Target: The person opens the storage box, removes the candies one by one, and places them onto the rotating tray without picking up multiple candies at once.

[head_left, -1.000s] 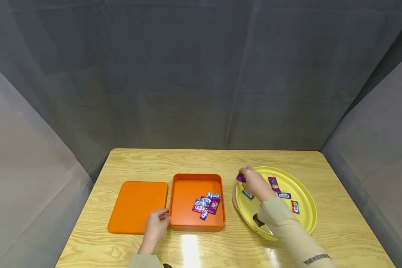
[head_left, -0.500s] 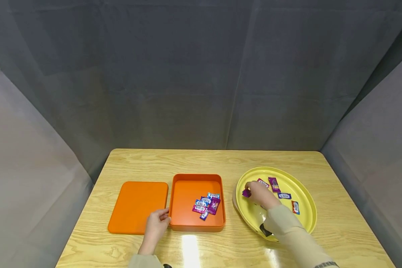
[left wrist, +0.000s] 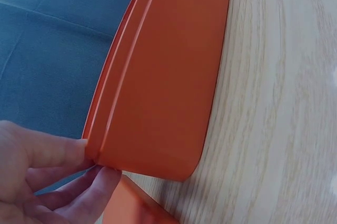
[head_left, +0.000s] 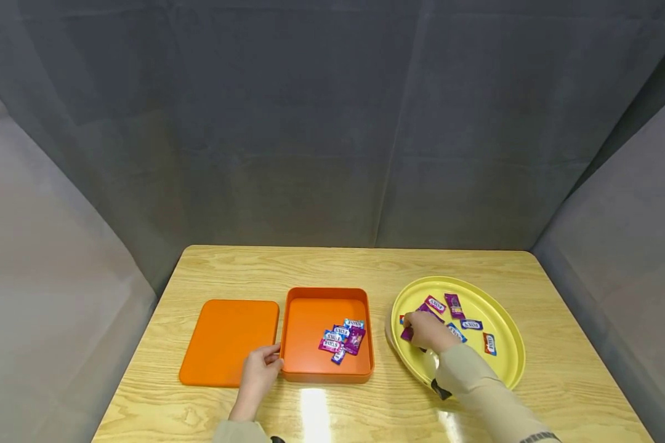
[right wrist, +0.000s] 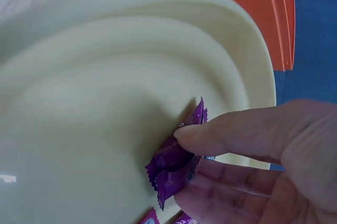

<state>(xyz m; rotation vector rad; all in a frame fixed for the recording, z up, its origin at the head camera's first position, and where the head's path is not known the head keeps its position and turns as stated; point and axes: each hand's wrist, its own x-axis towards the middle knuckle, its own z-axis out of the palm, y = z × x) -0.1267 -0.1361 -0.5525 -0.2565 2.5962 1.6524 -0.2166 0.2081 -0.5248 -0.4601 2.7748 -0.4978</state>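
My left hand (head_left: pixel 259 372) pinches the near left corner of an open orange box (head_left: pixel 302 320); in the left wrist view its thumb lies at the rim (left wrist: pixel 95 142) and other fingers are below. Several wrapped candies (head_left: pixel 331 346) lie in the box's right part. My right hand (head_left: pixel 431 331) is low over the left half of a round yellow tray (head_left: pixel 507 360). Its thumb and fingers pinch purple-wrapped candies (right wrist: pixel 174 153), seemingly two pressed together, in the right wrist view. Around that hand are a pink candy (head_left: pixel 435 304), a purple candy (head_left: pixel 454 306) and a blue candy (head_left: pixel 456 332).
A flat orange lid (head_left: pixel 229 341) lies left of the box on the wooden table (head_left: pixel 238 271). A dark blue candy (head_left: pixel 471 324) and a red-and-blue candy (head_left: pixel 489 344) lie on the tray's right side. Grey cloth (head_left: pixel 288 154) hangs behind the table.
My right hand has moved from the tray's left rim down into the tray, keeping a purple candy in its fingers. More candies show around it. My left hand and the box have stayed put.
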